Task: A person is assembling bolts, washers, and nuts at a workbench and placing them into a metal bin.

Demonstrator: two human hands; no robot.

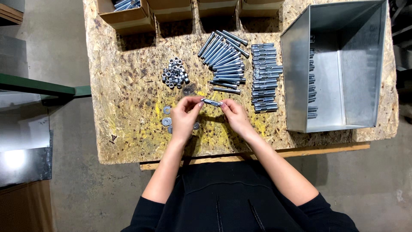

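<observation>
Near the middle of the bench (128, 141), a little in from its near edge, the left hand (185, 116) and right hand (234, 117) share one anchor bolt (211, 102), each hand's fingers pinched shut on one end, so its long axis runs roughly parallel to the near edge, tilted slightly. Flat washers (167, 116) lie just left of the left hand. Farther back sit a heap of nuts (175, 73), a fanned pile of bolts (225, 60), a stacked row of sleeves (266, 77), a metal bin (343, 64) at the right edge, and cardboard boxes (128, 17) along the far edge.
</observation>
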